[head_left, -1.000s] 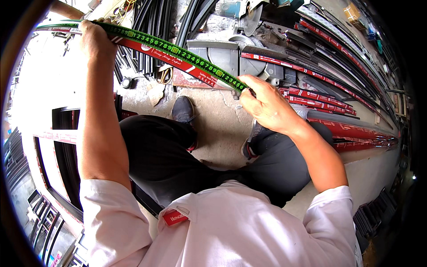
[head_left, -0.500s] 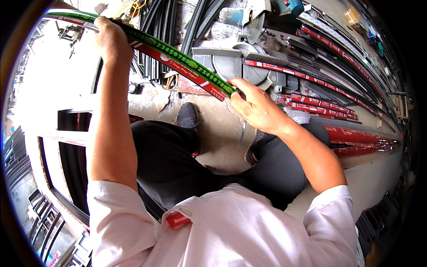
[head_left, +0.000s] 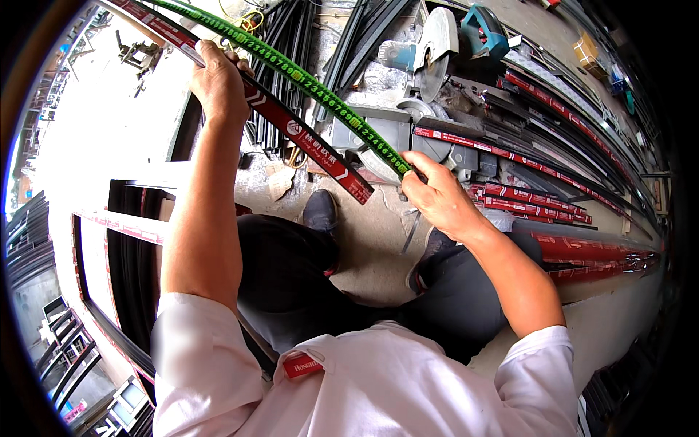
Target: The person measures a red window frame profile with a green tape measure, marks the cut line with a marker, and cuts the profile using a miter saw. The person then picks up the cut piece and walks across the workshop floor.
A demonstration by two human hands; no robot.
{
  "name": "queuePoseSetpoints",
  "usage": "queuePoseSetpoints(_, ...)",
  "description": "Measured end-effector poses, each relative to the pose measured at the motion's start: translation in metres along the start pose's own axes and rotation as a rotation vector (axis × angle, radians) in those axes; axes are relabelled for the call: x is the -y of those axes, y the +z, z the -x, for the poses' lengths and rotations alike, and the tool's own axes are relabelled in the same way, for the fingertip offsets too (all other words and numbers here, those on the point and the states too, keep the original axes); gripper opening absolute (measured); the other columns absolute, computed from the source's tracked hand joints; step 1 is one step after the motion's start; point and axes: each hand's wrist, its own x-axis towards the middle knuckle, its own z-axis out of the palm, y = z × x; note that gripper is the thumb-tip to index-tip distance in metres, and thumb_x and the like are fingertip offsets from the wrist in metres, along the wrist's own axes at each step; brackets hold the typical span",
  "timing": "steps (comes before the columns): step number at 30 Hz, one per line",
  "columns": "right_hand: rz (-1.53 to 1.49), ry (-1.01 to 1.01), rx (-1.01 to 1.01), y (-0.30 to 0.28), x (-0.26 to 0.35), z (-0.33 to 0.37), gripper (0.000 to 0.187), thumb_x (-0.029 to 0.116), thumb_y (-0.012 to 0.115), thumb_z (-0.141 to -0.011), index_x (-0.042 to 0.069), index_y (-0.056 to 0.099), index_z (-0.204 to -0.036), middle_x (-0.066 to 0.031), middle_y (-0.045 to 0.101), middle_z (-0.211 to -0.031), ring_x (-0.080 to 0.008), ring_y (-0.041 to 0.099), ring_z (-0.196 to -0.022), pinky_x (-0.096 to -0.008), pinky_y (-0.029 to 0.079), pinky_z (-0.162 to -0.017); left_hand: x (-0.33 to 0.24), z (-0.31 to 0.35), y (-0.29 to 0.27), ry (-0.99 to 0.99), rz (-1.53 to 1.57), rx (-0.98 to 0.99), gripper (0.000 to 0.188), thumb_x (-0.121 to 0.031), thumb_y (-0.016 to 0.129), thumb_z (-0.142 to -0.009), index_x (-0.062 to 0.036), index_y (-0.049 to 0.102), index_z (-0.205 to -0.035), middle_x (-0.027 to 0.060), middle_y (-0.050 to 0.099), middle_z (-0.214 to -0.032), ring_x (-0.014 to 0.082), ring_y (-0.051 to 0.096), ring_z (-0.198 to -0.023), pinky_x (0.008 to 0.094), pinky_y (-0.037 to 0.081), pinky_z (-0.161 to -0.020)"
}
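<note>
My left hand (head_left: 220, 81) is closed round a long dark profile bar (head_left: 314, 148) with red printed film on its face. The bar slants from the upper left toward the middle, its near end free above the floor. My right hand (head_left: 438, 195) pinches the end of a green tape measure blade (head_left: 320, 92) marked with black figures. The blade runs up and left, above the bar, and passes behind the fingers' side of my left hand. A gap separates blade and bar at the near end. Where the blade's far end goes is out of sight.
Ahead stands a cut-off saw with a round blade (head_left: 435, 75) and a blue handle (head_left: 489, 30). Red-filmed bars (head_left: 502, 148) lie on the right, a wrapped bundle (head_left: 582, 251) beside my leg. Dark strips (head_left: 280, 109) lie beyond. Dark frames (head_left: 127, 269) stand at left.
The tape blade has come away from the bar it lay along, opening a gap. The bar's printed face has turned more into view. Both hands appear lower and farther right in the picture.
</note>
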Motion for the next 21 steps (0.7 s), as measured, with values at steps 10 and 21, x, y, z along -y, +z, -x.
queuePoseSetpoints(10, -0.148, 0.049, -0.047, -0.006, -0.03, -0.015, 0.019, 0.011, 0.055, -0.104, 0.001, 0.07, -0.11, 0.0098, 0.049, -0.074, -0.0008, 0.037, -0.064, -0.0247, 0.03, -0.055, 0.012, -0.006, -0.01, -0.082, -0.039, 0.056, 0.034, -0.038, 0.051, -0.113, -0.0081, 0.047, -0.097, 0.0045, 0.053, -0.07, 0.0148, 0.053, -0.051, 0.0313, 0.049, -0.047)
queuePoseSetpoints(21, -0.224, 0.156, -0.142, -0.005, -0.042, -0.037, 0.021, 0.017, 0.066, -0.099, 0.002, 0.07, -0.085, 0.0076, 0.049, -0.067, -0.0044, 0.04, -0.062, -0.0304, 0.03, -0.053, 0.021, -0.001, -0.006, -0.13, -0.28, 0.021, 0.046, -0.04, 0.045, -0.113, -0.0054, 0.053, -0.084, 0.0073, 0.058, -0.064, 0.0188, 0.059, -0.05, 0.0345, 0.048, -0.044)
